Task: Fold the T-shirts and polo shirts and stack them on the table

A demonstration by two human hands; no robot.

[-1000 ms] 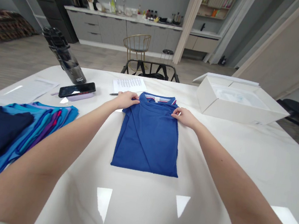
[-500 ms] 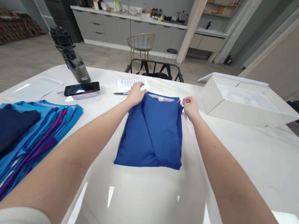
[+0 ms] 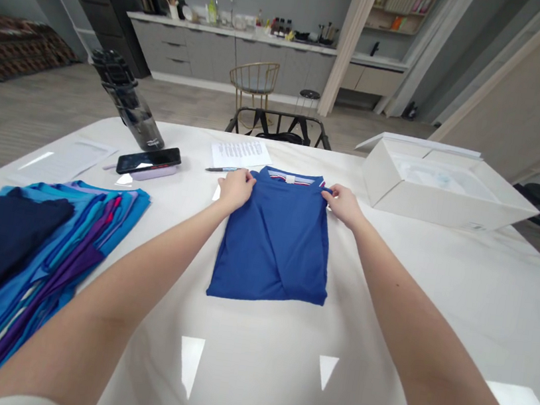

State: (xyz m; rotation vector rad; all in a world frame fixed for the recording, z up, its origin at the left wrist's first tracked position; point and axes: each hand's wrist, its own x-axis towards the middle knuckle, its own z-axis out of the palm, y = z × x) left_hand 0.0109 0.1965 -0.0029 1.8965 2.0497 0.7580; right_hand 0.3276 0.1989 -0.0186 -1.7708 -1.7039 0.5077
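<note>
Your folded blue polo [image 3: 274, 243] lies flat on the white table [image 3: 387, 299], collar away from you. Your left hand [image 3: 235, 191] and right hand [image 3: 344, 206] sit at its shoulders, fingers curled narrowly on the cloth; you can't tell whether they pinch it. The neck tag [image 3: 290, 179] shows no readable print. Beyond the polo lie a pen [image 3: 221, 169] and a printed sheet [image 3: 239, 154], its lines too small to read. Left of it are a phone [image 3: 149, 160] and stacked shirts [image 3: 70, 228]; right of it, an open white box [image 3: 445, 190].
</note>
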